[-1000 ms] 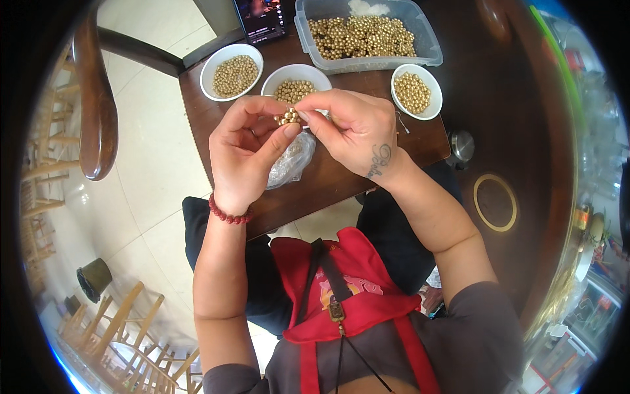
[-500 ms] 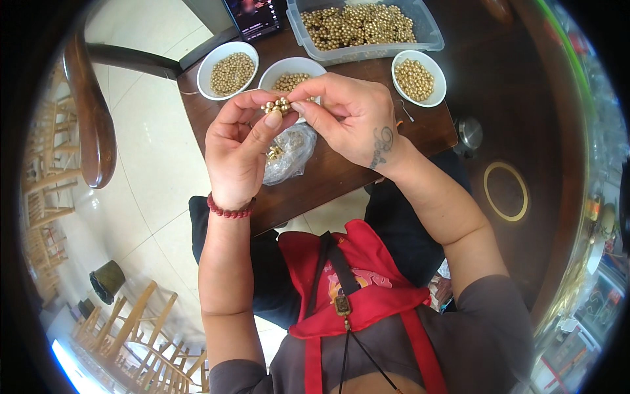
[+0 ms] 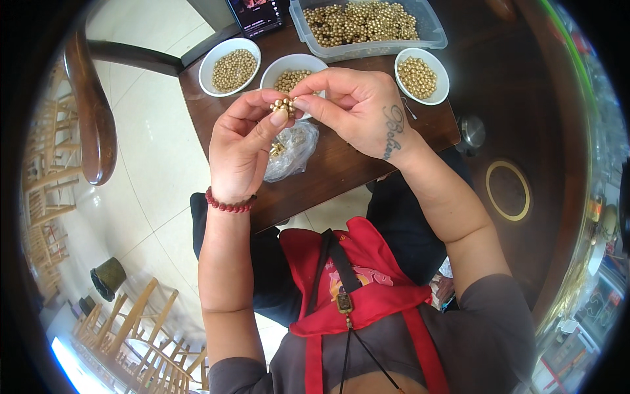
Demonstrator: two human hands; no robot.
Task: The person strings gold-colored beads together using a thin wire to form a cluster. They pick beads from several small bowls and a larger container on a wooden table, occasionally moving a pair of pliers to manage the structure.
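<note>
Between my two hands is a small cluster of gold beads [image 3: 282, 106]. My left hand [image 3: 244, 144] pinches it between thumb and fingers from the left. From the other side my right hand [image 3: 361, 105] closes its thumb and forefinger at the cluster's right edge; whether a thread or a single bead lies in that pinch is too small to make out. Behind the hands stands a white bowl of gold beads [image 3: 270, 80], partly covered by my right fingers. Below the cluster lies a clear plastic bag [image 3: 298, 154] with gold pieces inside.
On the dark wooden table [image 3: 341, 167] stand a left bowl [image 3: 204, 73] and a right bowl [image 3: 443, 84], both holding gold beads. A clear plastic tub [image 3: 374, 48] full of bead clusters is at the back, beside a lit phone [image 3: 262, 26]. A thin hooked tool [image 3: 409, 110] lies near the right bowl.
The bead cluster and both hands have shifted slightly to the right. My right wrist has turned a little, and the beads that showed past its fingertips are out of sight.
</note>
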